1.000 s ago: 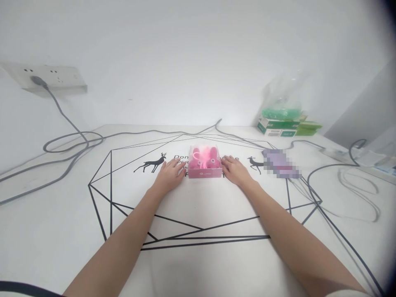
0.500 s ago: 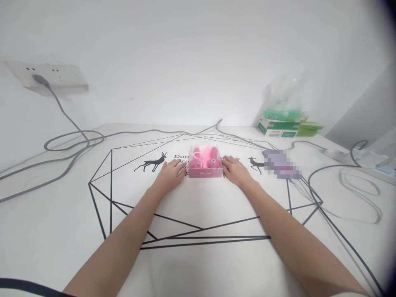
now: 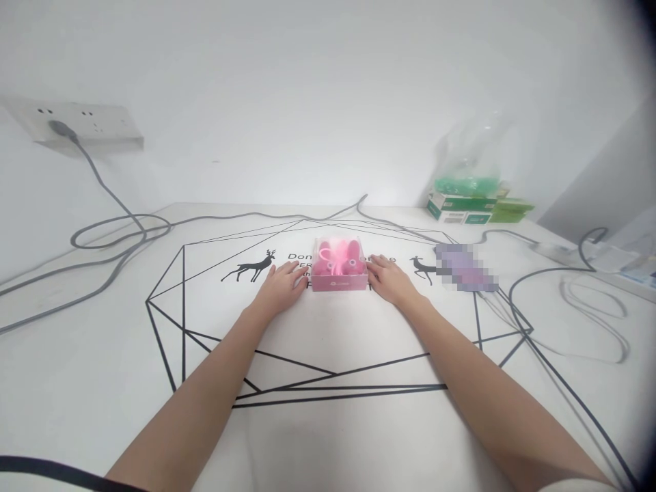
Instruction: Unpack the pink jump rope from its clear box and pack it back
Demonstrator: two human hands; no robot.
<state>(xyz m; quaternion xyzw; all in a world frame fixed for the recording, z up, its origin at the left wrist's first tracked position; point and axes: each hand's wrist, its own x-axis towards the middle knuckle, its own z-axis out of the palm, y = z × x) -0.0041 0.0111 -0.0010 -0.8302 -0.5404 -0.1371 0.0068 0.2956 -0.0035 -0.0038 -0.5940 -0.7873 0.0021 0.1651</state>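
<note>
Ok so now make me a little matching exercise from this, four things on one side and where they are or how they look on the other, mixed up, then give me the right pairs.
Things:
1. Gift-style box
2. Grey plug
3. Left hand
4. White-and-green boxes

Places and looks:
A. Palm down on the table
B. Under a clear bag
C. Clear above, pink along its lower front
D. In the wall panel

Right pairs: 1-C, 2-D, 3-A, 4-B
</note>
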